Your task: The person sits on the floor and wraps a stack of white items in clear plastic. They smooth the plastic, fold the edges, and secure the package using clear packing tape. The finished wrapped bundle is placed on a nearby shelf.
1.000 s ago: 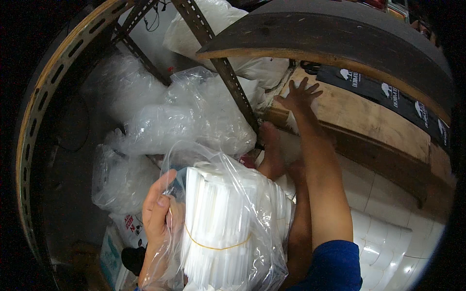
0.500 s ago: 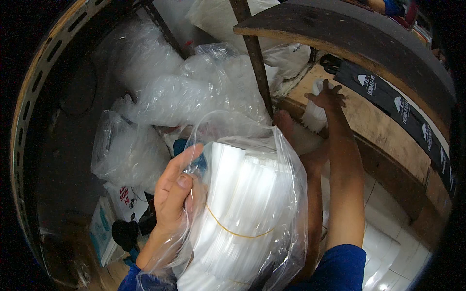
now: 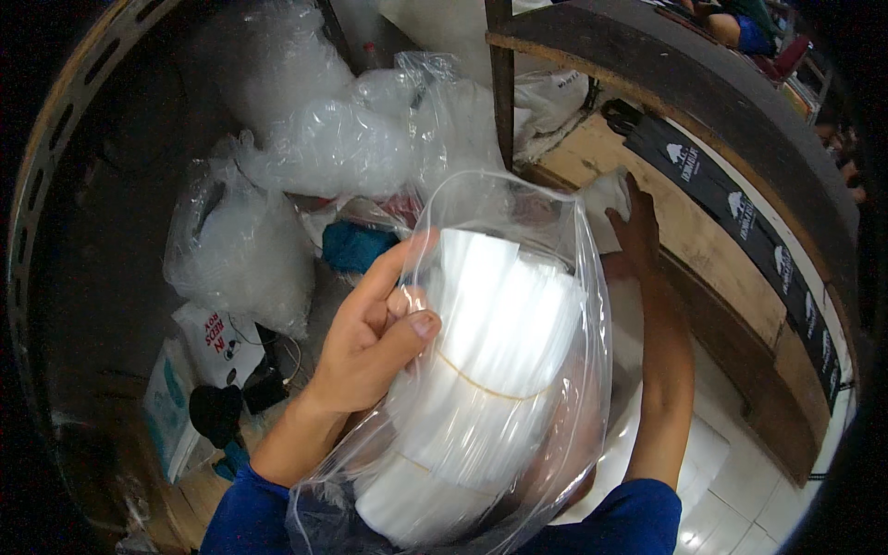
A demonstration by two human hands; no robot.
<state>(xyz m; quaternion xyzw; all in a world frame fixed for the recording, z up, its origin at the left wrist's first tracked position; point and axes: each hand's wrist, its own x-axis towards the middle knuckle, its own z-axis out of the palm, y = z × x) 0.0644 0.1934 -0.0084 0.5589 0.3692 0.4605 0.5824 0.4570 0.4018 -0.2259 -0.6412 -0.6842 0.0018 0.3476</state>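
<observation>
My left hand (image 3: 375,338) is closed on the edge of a clear plastic bag (image 3: 597,305), thumb in front and fingers behind. Inside the bag lies a thick stack of white strips (image 3: 518,324) with a yellow rubber band (image 3: 499,393) around it. A second white bundle (image 3: 416,504) shows lower in the bag. At the right, beside the bag's mouth, my right hand (image 3: 640,231) grips a white bundle (image 3: 606,199) between thumb and fingers. Part of that bundle is hidden by the hand and the bag.
Large clear bags of white material (image 3: 342,139) fill the far left, with another filled bag (image 3: 245,250) nearer. A teal cloth (image 3: 356,247) lies behind my left hand. Along the right runs a wooden ledge (image 3: 721,259) with a black printed strip (image 3: 740,213), below a dark curved tabletop (image 3: 666,83).
My right hand, spread over the white bundle on the ledge before, has closed on it and brought it nearer the bag. The left hand and bag have shifted up and right in view.
</observation>
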